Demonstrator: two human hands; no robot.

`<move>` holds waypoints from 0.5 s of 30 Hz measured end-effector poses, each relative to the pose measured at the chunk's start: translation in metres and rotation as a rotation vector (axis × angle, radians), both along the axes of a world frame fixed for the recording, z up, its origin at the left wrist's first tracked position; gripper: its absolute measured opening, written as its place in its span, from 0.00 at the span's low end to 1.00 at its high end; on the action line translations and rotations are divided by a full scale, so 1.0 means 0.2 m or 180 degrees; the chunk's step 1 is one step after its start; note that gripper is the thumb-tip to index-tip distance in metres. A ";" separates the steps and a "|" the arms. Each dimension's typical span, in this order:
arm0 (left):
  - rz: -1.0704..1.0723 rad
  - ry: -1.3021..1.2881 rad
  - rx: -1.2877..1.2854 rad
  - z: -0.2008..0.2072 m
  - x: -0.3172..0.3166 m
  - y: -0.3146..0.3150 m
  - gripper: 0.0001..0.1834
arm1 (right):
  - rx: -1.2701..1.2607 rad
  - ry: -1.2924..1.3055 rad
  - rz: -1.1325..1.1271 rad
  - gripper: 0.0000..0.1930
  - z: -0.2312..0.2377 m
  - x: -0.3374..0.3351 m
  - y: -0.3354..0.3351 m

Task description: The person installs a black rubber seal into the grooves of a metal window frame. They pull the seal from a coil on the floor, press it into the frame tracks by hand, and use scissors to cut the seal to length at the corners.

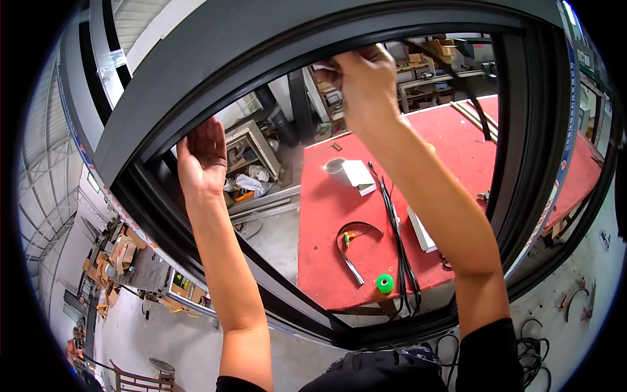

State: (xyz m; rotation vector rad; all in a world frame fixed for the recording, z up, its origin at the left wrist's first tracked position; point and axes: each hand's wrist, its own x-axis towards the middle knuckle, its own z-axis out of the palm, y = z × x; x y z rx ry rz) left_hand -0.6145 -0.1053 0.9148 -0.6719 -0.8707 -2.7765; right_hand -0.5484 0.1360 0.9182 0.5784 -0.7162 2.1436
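Observation:
A large dark grey window frame (215, 78) with black inner channels stands around my raised arms. At its upper left corner my left hand (204, 157) is open, palm showing, fingers stretched up against the inner edge with the tips partly hidden. My right hand (367, 75) is closed at the underside of the top bar, its fingers curled and partly hidden. A black rubber strip (450, 72) runs from beside that hand and hangs down to the right, its lower end loose.
Beyond the frame, a red-topped table (326, 274) carries several long black strips (395, 242), a short curved strip (343, 245), a green spool (385, 283), and an open white box (359, 176). Cluttered shelves (418, 78) stand behind. Black cable (532, 353) lies on the floor at lower right.

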 end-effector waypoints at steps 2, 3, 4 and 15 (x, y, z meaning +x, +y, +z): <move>-0.0245 0.0103 -0.0289 -0.02 0.03 0.05 0.13 | -0.0066 -0.0176 -0.0023 0.06 0.00 0.01 -0.03; -0.0311 0.0104 -0.0468 -0.02 0.07 0.11 0.13 | -0.0093 -0.0212 0.0002 0.06 -0.02 0.00 -0.04; -0.0364 0.0194 -0.0763 -0.03 0.09 0.15 0.14 | -0.0015 -0.0119 -0.0011 0.06 -0.03 -0.01 -0.03; -0.0518 0.1145 -0.1024 0.04 0.09 0.77 0.08 | 0.0269 -0.0125 -0.0578 0.05 -0.03 -0.03 0.01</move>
